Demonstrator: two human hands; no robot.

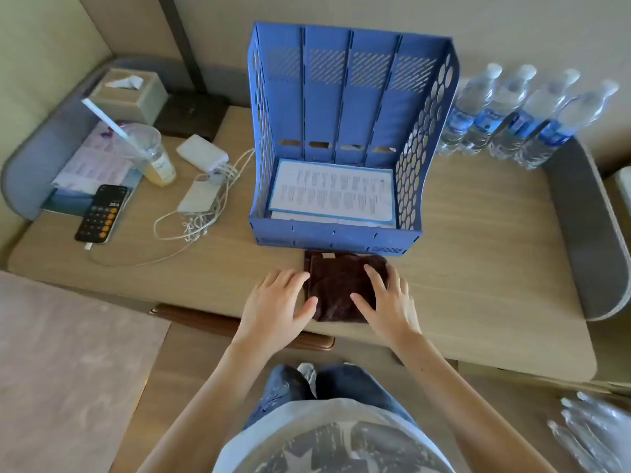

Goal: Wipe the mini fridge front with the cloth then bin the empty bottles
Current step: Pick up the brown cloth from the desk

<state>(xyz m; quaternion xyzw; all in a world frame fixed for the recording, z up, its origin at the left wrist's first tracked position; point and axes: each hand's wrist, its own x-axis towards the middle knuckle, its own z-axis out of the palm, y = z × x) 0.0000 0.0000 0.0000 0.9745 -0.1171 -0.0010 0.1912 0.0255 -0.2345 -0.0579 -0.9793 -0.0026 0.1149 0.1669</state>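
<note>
Two hands rest flat on a folded dark brown cloth point(345, 288) lying near the front edge of a wooden desk point(478, 233). The left hand point(278, 308) has its fingers spread, its thumb and fingertips on the cloth's left edge; the right hand point(389, 302) lies with fingers spread across the cloth's right half. Neither pinches anything.

Just behind the cloth, almost touching it, stands a blue plastic file rack point(345, 131) with four upright slots, and a printed sheet point(333, 192) lies flat in its tray; the print is too small to read. Right of the rack, four clear water bottles point(522, 117) with blue labels stand in a row against the wall, their label text blurred. More clear plastic bottles point(594, 435) lie at the lower right, below the desk edge.

Left of the rack lie a white power bank point(202, 152), a white charger with tangled white cables point(201, 213), a plastic cup point(153, 155) of yellowish drink with a straw, a tissue box point(128, 93), some leaflets point(92, 165), and a phone point(102, 213) showing a calculator whose display seems to read 25.6
</note>
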